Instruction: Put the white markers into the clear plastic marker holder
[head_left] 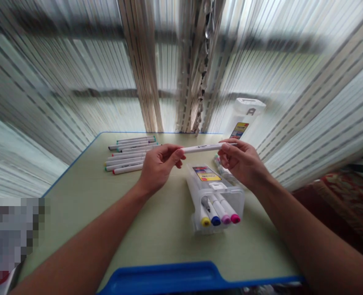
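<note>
Between my two hands a white marker pen (201, 148) is held level above the table. My left hand (161, 164) pinches one end with thumb and fingers, and my right hand (241, 159) grips the other; both ends are covered by fingers. Just below lies a clear plastic case (192, 192), its open end towards me. Inside it are several markers, with yellow, blue, lilac and pink (235, 218) ends showing. To the left, beyond my left hand, several white markers (127, 157) lie side by side in a row.
A second clear case (245, 114) stands upright at the back right. More markers (218, 164) lie partly hidden behind my right hand. The pale green table (76, 213) has a blue edge with a raised tray (165, 276) in front. String curtains hang behind.
</note>
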The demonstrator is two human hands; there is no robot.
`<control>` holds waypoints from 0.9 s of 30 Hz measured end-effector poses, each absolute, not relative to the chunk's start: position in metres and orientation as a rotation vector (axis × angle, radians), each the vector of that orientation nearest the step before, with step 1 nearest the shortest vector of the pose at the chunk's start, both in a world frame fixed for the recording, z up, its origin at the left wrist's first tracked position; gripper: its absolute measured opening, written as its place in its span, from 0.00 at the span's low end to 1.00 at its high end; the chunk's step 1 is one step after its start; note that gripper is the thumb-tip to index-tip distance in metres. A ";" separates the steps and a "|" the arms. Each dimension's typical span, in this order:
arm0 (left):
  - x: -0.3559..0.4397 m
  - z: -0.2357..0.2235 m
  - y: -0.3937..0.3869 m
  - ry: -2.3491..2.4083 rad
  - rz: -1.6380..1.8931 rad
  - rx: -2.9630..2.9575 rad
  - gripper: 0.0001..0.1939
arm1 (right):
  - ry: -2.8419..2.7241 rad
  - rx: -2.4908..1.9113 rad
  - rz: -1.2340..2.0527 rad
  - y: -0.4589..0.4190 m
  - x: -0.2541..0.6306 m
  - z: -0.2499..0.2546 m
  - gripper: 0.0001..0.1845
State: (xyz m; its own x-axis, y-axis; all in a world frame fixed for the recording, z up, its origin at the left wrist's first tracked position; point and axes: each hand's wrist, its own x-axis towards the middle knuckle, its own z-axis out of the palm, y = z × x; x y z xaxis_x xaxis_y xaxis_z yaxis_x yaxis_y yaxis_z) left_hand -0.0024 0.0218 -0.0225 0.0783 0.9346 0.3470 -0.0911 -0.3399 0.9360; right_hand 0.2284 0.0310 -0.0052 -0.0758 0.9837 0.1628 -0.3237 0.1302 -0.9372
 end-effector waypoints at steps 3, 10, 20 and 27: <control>-0.002 -0.022 0.022 0.896 1.420 1.442 0.17 | -1.110 -0.831 1.305 0.031 0.228 -0.004 0.15; -0.002 -0.021 0.021 0.877 1.424 1.460 0.15 | -1.131 -0.779 1.306 0.030 0.229 -0.004 0.14; -0.001 -0.016 0.018 0.847 1.473 1.456 0.13 | -1.150 -0.757 1.311 0.032 0.231 -0.008 0.11; -0.001 -0.016 0.018 0.808 1.507 1.413 0.13 | -1.155 -0.746 1.324 0.033 0.233 -0.007 0.10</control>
